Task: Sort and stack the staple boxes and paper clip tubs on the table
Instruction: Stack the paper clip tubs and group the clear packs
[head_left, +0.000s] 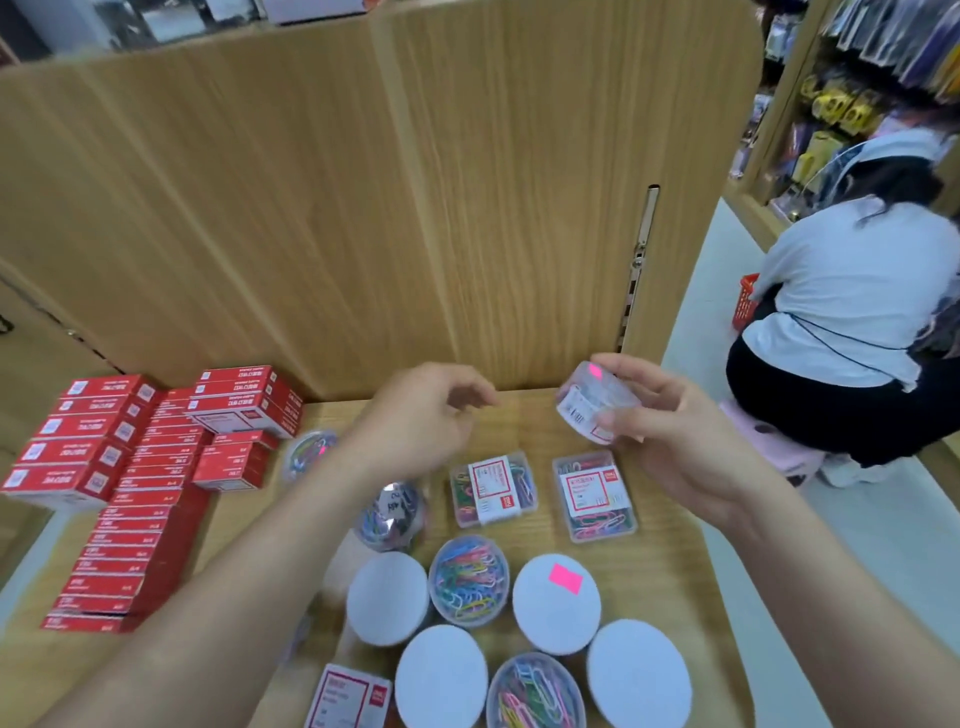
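We judge the clear tub (592, 402) light, rigid and slippery; our right hand (670, 441) grips its sides, left hand (421, 415) loosely curled, empty.

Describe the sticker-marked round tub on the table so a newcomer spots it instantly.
On the wooden table, find the cluster of round tubs nearest the camera. In its back row, the rightmost tub has a white lid; it alone carries a bright pink sticker.
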